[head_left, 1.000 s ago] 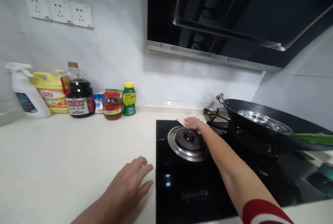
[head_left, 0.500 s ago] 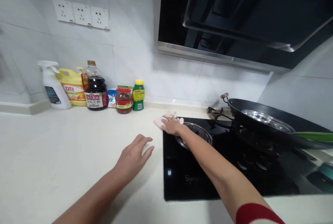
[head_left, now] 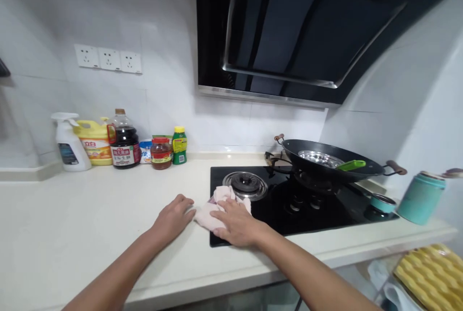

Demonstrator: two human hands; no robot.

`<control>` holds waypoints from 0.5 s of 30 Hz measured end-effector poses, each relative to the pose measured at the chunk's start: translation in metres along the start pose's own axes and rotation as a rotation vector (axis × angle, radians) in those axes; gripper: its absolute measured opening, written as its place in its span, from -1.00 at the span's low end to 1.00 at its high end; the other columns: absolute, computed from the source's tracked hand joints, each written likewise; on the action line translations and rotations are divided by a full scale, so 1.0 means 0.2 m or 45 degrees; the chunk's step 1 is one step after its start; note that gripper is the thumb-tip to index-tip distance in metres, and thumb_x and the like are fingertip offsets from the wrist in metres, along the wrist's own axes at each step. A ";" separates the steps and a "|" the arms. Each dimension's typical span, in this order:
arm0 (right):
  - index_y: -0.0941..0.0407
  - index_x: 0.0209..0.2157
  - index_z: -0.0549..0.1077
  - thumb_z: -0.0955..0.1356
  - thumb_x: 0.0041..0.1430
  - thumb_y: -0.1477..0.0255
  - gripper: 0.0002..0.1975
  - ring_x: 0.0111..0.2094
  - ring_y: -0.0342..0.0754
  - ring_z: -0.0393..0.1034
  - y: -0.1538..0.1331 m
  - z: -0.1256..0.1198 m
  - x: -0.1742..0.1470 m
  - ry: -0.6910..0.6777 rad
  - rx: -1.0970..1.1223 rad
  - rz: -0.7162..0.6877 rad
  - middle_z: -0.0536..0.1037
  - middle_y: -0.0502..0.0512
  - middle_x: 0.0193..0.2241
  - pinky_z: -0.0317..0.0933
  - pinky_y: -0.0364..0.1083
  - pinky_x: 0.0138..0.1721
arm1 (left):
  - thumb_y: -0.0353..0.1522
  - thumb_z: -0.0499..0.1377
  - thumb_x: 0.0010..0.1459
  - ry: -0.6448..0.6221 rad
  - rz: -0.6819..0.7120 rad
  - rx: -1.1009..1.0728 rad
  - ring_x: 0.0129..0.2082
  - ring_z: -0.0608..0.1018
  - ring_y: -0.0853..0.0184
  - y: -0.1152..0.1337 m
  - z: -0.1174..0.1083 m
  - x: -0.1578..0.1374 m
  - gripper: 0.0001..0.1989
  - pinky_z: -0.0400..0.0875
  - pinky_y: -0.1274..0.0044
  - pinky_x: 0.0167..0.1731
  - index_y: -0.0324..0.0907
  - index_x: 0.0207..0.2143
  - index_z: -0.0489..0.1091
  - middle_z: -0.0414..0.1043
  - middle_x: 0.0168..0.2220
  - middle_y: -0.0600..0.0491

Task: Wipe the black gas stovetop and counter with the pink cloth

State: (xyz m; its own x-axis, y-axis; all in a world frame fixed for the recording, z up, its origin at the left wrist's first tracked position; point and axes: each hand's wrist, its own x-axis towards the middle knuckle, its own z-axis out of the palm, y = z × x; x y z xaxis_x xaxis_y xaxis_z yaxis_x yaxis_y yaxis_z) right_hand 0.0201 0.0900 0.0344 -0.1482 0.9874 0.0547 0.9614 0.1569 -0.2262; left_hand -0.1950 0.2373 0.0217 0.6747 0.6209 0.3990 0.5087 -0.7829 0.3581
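Under my right hand (head_left: 235,222), a pale pink cloth (head_left: 207,215) lies bunched over the left edge of the black gas hob (head_left: 267,222). The fingers are spread and press down on the cloth, gripping it against the glass. Just behind it is the left burner (head_left: 246,183), with a shiny metal ring around it. My left hand (head_left: 172,219) is on the white counter (head_left: 90,234), loosely curved and holding nothing. Its thumb and fingertips come close to the cloth's left corner; whether they touch it cannot be told.
Along the wall stand a spray bottle (head_left: 71,144), a yellow jug (head_left: 94,142), a soy sauce bottle (head_left: 124,140), a red-lidded jar (head_left: 161,154) and a green bottle (head_left: 179,144). A wok (head_left: 354,159) covers the right burner. A range hood (head_left: 275,26) overhangs; a teal canister (head_left: 422,200) stands right.
My right hand has drawn the cloth from the hob's back left corner toward the front edge. My left hand has lowered toward the counter. The view has shifted, showing more on the right.
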 end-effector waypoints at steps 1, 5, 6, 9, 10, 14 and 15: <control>-0.15 0.35 0.15 0.19 0.33 0.00 -0.38 0.43 0.32 -0.27 0.00 0.01 -0.07 0.024 0.021 0.014 -0.04 0.14 0.44 -0.26 0.38 0.31 | -0.21 0.06 0.24 -0.061 0.012 0.004 -0.13 0.59 0.19 0.01 -0.01 -0.02 -0.67 0.43 0.42 -0.09 -0.11 -0.09 0.52 0.48 -0.11 -0.04; -0.17 0.28 0.27 0.24 0.32 0.03 -0.46 0.40 0.23 -0.11 0.07 0.04 -0.32 0.198 0.004 0.049 0.10 0.11 0.40 -0.20 0.29 0.32 | -0.15 0.07 0.25 -0.245 0.072 -0.031 -0.05 0.59 0.19 0.03 -0.07 -0.16 -0.61 0.44 0.47 -0.04 -0.05 0.02 0.49 0.47 0.04 -0.02; -0.16 0.26 0.31 0.24 0.33 0.06 -0.49 0.37 0.20 -0.05 0.10 0.04 -0.38 0.254 -0.025 0.054 0.16 0.11 0.37 -0.17 0.25 0.31 | -0.13 0.06 0.27 -0.250 0.084 -0.029 -0.02 0.58 0.19 0.02 -0.09 -0.21 -0.61 0.43 0.47 -0.01 -0.04 0.03 0.49 0.46 0.06 -0.02; -0.09 0.18 0.42 0.24 0.35 0.13 -0.56 0.28 0.14 0.11 0.20 0.04 -0.53 0.388 -0.112 0.125 0.31 0.12 0.28 -0.05 0.14 0.27 | -0.06 0.05 0.28 -0.207 0.057 0.010 0.06 0.54 0.18 -0.05 -0.14 -0.36 -0.58 0.41 0.47 0.06 -0.03 0.03 0.50 0.44 0.11 -0.01; -0.07 0.17 0.43 0.23 0.35 0.15 -0.57 0.25 0.14 0.14 0.24 0.03 -0.57 0.406 -0.141 0.179 0.33 0.13 0.26 -0.02 0.13 0.25 | -0.04 0.06 0.27 -0.171 0.028 0.029 0.07 0.53 0.16 -0.08 -0.16 -0.40 -0.57 0.39 0.45 0.09 -0.03 0.03 0.50 0.44 0.12 -0.02; -0.07 0.15 0.45 0.19 0.37 0.17 -0.57 0.16 0.23 0.20 0.34 -0.01 -0.64 0.397 -0.246 0.508 0.35 0.16 0.23 0.11 0.18 0.11 | 0.01 0.06 0.24 0.010 -0.090 0.100 0.09 0.52 0.11 -0.21 -0.19 -0.54 -0.54 0.38 0.39 0.12 -0.03 -0.01 0.51 0.47 0.11 -0.01; -0.08 0.14 0.45 0.18 0.37 0.17 -0.57 0.14 0.25 0.20 0.34 -0.01 -0.63 0.394 -0.259 0.585 0.36 0.17 0.22 0.12 0.20 0.08 | 0.01 0.05 0.23 0.054 -0.112 0.121 0.09 0.52 0.10 -0.23 -0.19 -0.56 -0.54 0.38 0.38 0.12 -0.03 -0.03 0.52 0.49 0.09 -0.01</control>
State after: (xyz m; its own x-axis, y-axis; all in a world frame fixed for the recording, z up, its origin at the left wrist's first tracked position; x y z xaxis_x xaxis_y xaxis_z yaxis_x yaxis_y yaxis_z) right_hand 0.1053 -0.0239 0.0144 0.3396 0.8968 0.2836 0.9406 -0.3230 -0.1047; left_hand -0.3146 0.2052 -0.0088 0.6032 0.6868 0.4055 0.6145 -0.7243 0.3126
